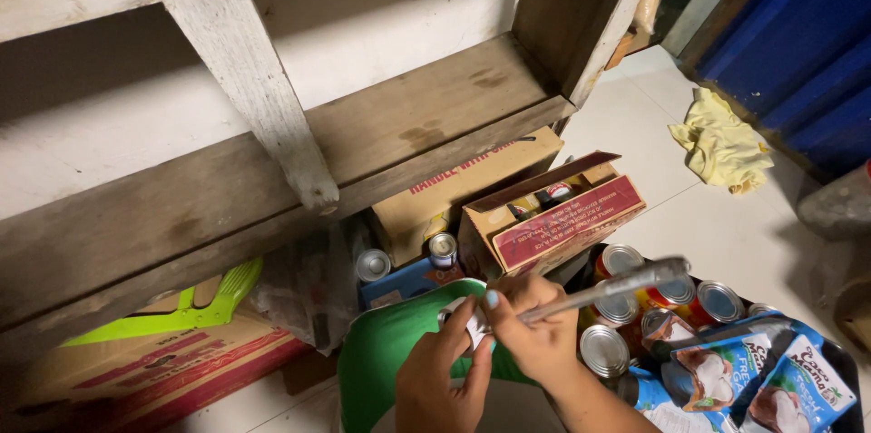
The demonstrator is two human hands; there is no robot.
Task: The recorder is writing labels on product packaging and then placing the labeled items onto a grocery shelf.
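My right hand [537, 335] is closed around a grey pen [617, 286] that points up and to the right, blurred. My left hand [443, 380] sits just left of it and pinches a small white slip [474, 326] between thumb and fingers. The pen's near end meets that slip. Both hands hover over a green rounded object [386, 351], whose kind I cannot tell. Several silver-topped cans [606, 349] stand right beside my right hand.
A bare wooden shelf [381, 133] with a slanted brace runs overhead. Under it are open cardboard boxes [553, 215], two small cans [372, 264], a flat box [154, 369] and a green plastic piece [200, 306]. Blue-and-white pouches [771, 378] lie at right; a yellow cloth [721, 144] is on the tiled floor.
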